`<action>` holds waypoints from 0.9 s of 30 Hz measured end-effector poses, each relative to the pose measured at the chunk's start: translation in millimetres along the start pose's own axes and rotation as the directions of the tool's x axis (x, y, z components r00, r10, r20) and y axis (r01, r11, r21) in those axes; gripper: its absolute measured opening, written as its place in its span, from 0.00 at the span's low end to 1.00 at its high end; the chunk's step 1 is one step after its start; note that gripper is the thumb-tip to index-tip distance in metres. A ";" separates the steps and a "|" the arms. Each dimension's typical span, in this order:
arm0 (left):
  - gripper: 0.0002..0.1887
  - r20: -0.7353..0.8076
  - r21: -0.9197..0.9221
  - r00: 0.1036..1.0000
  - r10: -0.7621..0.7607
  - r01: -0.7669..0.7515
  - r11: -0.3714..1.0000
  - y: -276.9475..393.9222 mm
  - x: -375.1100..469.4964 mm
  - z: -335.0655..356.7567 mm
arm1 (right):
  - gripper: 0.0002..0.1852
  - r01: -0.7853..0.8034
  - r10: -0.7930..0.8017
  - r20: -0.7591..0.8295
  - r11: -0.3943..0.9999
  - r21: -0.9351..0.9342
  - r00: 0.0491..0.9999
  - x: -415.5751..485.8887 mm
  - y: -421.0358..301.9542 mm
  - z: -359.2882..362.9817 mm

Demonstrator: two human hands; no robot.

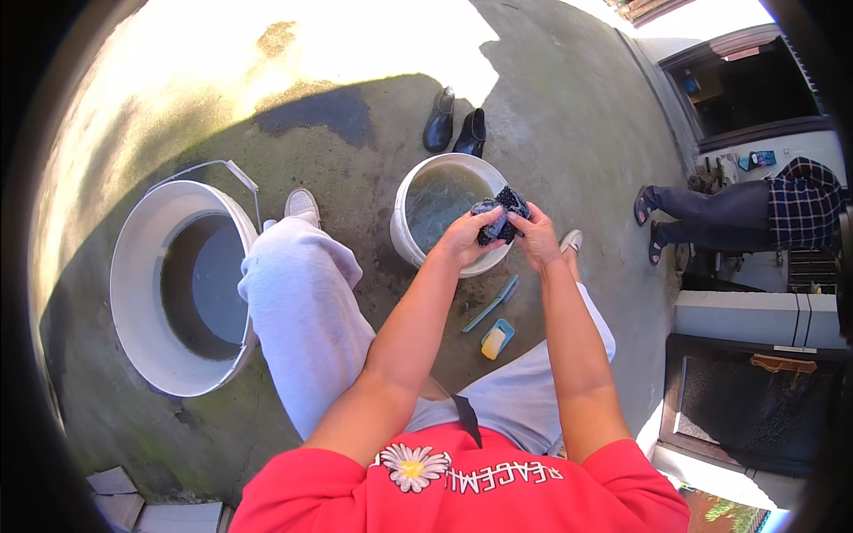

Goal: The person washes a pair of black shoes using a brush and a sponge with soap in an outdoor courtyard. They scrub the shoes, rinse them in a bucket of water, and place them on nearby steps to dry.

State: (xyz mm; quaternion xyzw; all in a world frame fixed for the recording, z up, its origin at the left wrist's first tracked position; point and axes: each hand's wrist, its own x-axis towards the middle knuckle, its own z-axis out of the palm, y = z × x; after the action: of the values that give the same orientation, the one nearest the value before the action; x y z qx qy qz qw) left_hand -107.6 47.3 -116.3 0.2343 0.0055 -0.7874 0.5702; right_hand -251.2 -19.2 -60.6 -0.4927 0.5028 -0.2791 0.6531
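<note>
Both my hands grip a bunched, dark patterned cloth (512, 202) that looks wet. My left hand (465, 238) pinches its near left side, with the thumb on top. On the other side, my right hand (538, 234) holds it between thumb and fingers. The cloth is over the right rim of a white plastic bucket (402, 223), which contains cloudy water (440, 200). On the concrete just this side of the bucket lie a blue long-handled brush (492, 305) and a blue soap dish (508, 329) with a yellow bar of soap (493, 344).
A larger white bucket (138, 293) of murky water, its wire handle raised, stands left of my leg. Two black ankle boots (438, 125) are beyond the small bucket. At right, a person (720, 213) stands bent over near the wall. Stone slabs (180, 518) lie at lower left.
</note>
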 end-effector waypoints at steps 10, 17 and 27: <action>0.36 -0.047 -0.146 0.993 0.112 -0.118 0.982 20.4 -5.5 -27.7 | 0.16 -0.167 0.167 0.020 0.986 0.013 0.986 -13.5 -29.4 -36.7; 0.16 -0.219 0.055 0.916 0.335 -0.331 0.942 15.9 10.9 -11.2 | 0.15 -0.026 -0.015 -0.068 0.824 -0.566 0.998 1.5 -37.6 -21.9; 0.33 0.076 0.994 0.533 0.843 -0.103 -0.025 44.7 -30.7 39.9 | 0.11 0.096 -0.355 -0.061 0.410 -0.907 0.933 -24.6 -93.4 5.2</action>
State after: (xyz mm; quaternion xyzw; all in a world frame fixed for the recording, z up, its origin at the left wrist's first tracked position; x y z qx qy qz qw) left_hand -74.5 48.2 -57.7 0.7358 -0.3911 -0.2128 0.5102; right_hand -242.5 -29.6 35.1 -0.7867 0.5778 -0.1166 0.1835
